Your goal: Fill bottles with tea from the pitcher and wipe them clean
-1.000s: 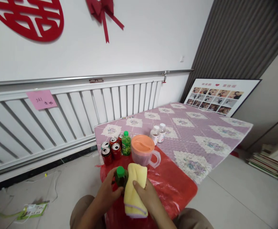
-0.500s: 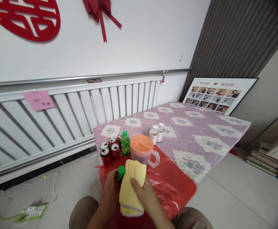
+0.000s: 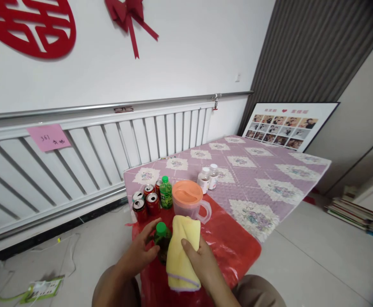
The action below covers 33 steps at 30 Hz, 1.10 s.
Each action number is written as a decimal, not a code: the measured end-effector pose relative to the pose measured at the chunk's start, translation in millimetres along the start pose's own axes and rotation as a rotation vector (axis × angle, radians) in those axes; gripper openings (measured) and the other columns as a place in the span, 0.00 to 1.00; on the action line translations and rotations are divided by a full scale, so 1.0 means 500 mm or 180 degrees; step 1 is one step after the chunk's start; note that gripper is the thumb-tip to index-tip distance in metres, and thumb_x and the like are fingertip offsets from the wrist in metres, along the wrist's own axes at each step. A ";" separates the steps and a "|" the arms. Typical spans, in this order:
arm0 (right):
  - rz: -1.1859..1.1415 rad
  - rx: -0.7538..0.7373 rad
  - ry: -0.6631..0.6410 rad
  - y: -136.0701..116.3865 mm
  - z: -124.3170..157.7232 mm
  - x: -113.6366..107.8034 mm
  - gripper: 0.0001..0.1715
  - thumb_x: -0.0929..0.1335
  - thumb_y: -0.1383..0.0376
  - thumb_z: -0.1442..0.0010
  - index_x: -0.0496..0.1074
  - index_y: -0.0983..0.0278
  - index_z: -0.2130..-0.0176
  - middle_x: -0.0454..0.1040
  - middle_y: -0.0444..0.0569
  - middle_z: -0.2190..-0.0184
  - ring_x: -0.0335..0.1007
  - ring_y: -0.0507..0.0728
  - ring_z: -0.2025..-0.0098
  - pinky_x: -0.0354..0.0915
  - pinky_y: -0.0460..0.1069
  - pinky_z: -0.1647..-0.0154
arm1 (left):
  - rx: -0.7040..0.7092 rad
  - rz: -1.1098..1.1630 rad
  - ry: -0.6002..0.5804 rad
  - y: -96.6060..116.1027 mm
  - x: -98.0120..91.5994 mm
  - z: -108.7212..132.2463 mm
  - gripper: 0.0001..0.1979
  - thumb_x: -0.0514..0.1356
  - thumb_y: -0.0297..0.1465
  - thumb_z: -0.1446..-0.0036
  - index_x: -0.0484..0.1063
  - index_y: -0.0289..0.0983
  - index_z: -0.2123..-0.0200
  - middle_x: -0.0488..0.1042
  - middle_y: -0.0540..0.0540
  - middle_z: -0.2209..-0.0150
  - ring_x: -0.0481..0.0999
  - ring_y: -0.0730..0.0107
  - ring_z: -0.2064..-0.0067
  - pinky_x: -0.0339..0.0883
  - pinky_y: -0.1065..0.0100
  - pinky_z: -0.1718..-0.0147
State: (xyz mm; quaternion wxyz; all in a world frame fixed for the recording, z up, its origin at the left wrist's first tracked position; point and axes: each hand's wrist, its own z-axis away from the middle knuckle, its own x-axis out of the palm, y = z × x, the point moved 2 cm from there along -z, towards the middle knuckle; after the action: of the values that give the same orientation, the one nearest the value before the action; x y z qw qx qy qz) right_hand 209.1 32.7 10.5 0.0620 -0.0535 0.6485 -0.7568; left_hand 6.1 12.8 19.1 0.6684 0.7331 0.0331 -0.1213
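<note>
My right hand point(image 3: 199, 258) grips a folded yellow cloth point(image 3: 183, 251) with a pale purple edge, thumb on top. Just left of the cloth is a green-capped bottle point(image 3: 161, 245), upright, partly covered by the cloth. Around that bottle's left side my left hand point(image 3: 141, 249) is open, thumb and fingers spread apart. Whether its fingertips touch the bottle I cannot tell. Beyond the hands, a clear plastic pitcher point(image 3: 186, 211) with an orange lid point(image 3: 187, 192) stands on a red plastic sheet point(image 3: 231, 232). A second green-capped bottle point(image 3: 166, 194) stands beside the pitcher.
Several opened drink cans point(image 3: 152, 204) cluster at the left table edge. Two white-capped bottles point(image 3: 204, 181) stand behind the pitcher. A purple flowered tablecloth point(image 3: 218, 198) covers the table. A white radiator point(image 3: 141, 138) runs behind, and a photo board point(image 3: 279, 123) leans at the far right.
My left hand has loosened from around the near bottle, its fingers spreading and shifting left. The cloth in my right hand has moved slightly right, showing more of the bottle.
</note>
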 end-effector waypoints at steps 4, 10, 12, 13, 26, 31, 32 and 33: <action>-0.0089 -0.0222 -0.0073 -0.024 0.013 0.028 0.30 0.68 0.52 0.45 0.69 0.65 0.48 0.79 0.57 0.56 0.77 0.65 0.60 0.72 0.56 0.62 | 0.0112 -0.0044 -0.0130 0.000 0.006 -0.005 0.28 0.58 0.25 0.47 0.61 0.41 0.42 0.68 0.42 0.41 0.71 0.59 0.44 0.65 0.57 0.42; 0.0545 -0.0239 -0.0041 0.058 -0.007 0.021 0.22 0.64 0.56 0.42 0.72 0.68 0.54 0.79 0.59 0.58 0.76 0.66 0.56 0.70 0.57 0.55 | 0.0016 -0.0454 0.0442 -0.016 0.017 0.008 0.29 0.57 0.21 0.51 0.62 0.39 0.44 0.68 0.42 0.43 0.70 0.59 0.44 0.65 0.57 0.44; 0.0785 -0.0361 -0.0035 0.082 -0.012 0.012 0.20 0.64 0.58 0.42 0.73 0.67 0.55 0.78 0.58 0.57 0.74 0.66 0.53 0.68 0.57 0.51 | 0.0054 -0.0696 0.0626 -0.014 0.026 0.012 0.29 0.57 0.22 0.53 0.64 0.39 0.45 0.68 0.42 0.45 0.69 0.57 0.44 0.65 0.55 0.44; 0.0901 -0.0441 -0.0008 0.089 -0.014 0.008 0.20 0.64 0.59 0.42 0.73 0.67 0.54 0.78 0.58 0.56 0.73 0.66 0.51 0.67 0.57 0.49 | 0.0083 -0.0837 0.0713 -0.011 0.031 0.013 0.29 0.58 0.22 0.54 0.64 0.39 0.46 0.68 0.42 0.45 0.68 0.56 0.44 0.65 0.54 0.45; 0.0417 -0.0552 -0.0011 -0.023 0.006 0.021 0.25 0.68 0.54 0.45 0.72 0.62 0.50 0.80 0.53 0.59 0.76 0.65 0.56 0.71 0.56 0.57 | 0.0169 -0.1201 0.0722 0.009 0.021 0.024 0.27 0.60 0.26 0.53 0.67 0.40 0.47 0.65 0.38 0.43 0.71 0.55 0.48 0.72 0.60 0.58; 0.0600 -0.0334 -0.0031 0.019 -0.006 0.019 0.23 0.65 0.54 0.43 0.74 0.66 0.54 0.79 0.57 0.58 0.76 0.65 0.57 0.70 0.56 0.56 | 0.0033 -0.1147 0.0537 0.007 0.009 0.027 0.28 0.58 0.23 0.54 0.66 0.40 0.47 0.71 0.41 0.48 0.72 0.56 0.50 0.69 0.57 0.53; 0.0673 -0.0317 -0.0027 0.036 -0.009 0.015 0.23 0.64 0.55 0.43 0.74 0.67 0.54 0.79 0.57 0.57 0.76 0.65 0.56 0.70 0.56 0.56 | 0.0023 -0.1133 0.0524 0.005 0.007 0.027 0.29 0.58 0.22 0.55 0.66 0.40 0.46 0.71 0.42 0.48 0.72 0.56 0.49 0.68 0.56 0.52; 0.0747 -0.0322 -0.0032 0.052 -0.012 0.011 0.22 0.64 0.56 0.43 0.74 0.67 0.54 0.79 0.58 0.56 0.76 0.66 0.55 0.70 0.56 0.55 | 0.0023 -0.1105 0.0493 0.001 0.006 0.028 0.30 0.58 0.22 0.56 0.65 0.41 0.46 0.71 0.42 0.47 0.71 0.56 0.48 0.68 0.55 0.50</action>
State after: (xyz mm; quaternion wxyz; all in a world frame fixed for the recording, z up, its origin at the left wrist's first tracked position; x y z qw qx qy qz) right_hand 203.6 33.5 -16.0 0.1506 0.0159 0.6874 -0.7103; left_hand 7.4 -1.4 17.7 0.6302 0.7259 0.2100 -0.1782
